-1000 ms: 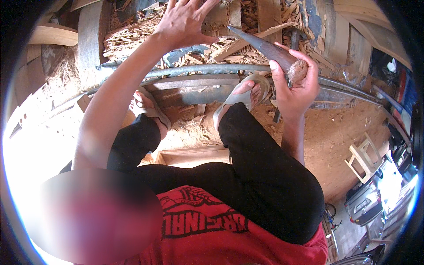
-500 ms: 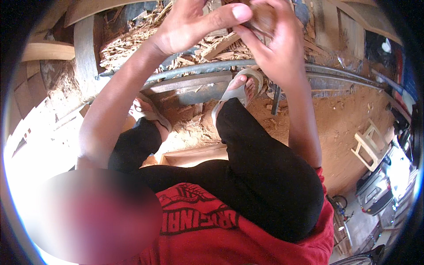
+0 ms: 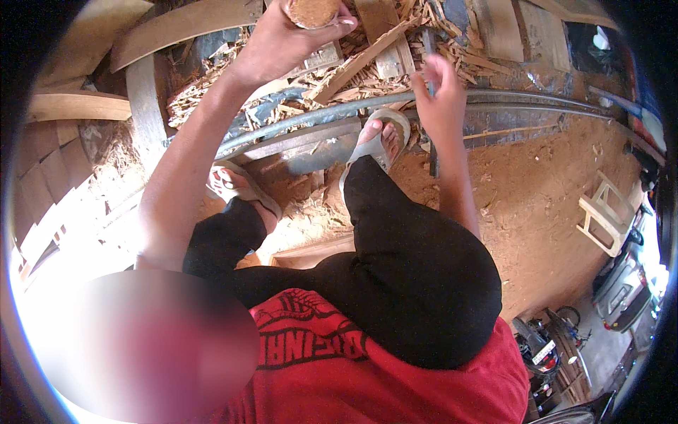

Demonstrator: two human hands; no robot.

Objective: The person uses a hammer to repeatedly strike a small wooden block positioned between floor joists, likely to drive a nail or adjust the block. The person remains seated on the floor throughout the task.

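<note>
Far left: one curved wooden board (image 3: 81, 106), pale brown, beside a grey plank (image 3: 147, 102) lying lengthwise toward the person. Next, one heap of splintered wood scraps (image 3: 196, 95), spread rightward behind the hands. Left foot in a light sandal (image 3: 265, 201), planted on the ground. One left hand (image 3: 279, 49), raised at the upper edge, closed around a round-ended brown piece (image 3: 311, 13); the thumb lies along the near side of the round end, the other fingers are partly out of view, and the rest of the piece cannot be seen. One grey-blue pipe (image 3: 311, 114), running crosswise between the scraps and the feet. One long split stick (image 3: 360, 62), slanting over the heap. Right foot in a matching sandal (image 3: 393, 121), its toes near the pipe. One right hand (image 3: 443, 88), apart from the brown piece, half open, fingers loosely curled, thumb separate, nothing visible in its grasp; a dark bar (image 3: 433, 161) passes behind it, contact uncertain. Reddish-brown dirt floor (image 3: 530, 212). One motorcycle (image 3: 547, 357), lower right, partly in view. One pale wooden stool (image 3: 604, 215). One silver car (image 3: 621, 300), at the far right.
</note>
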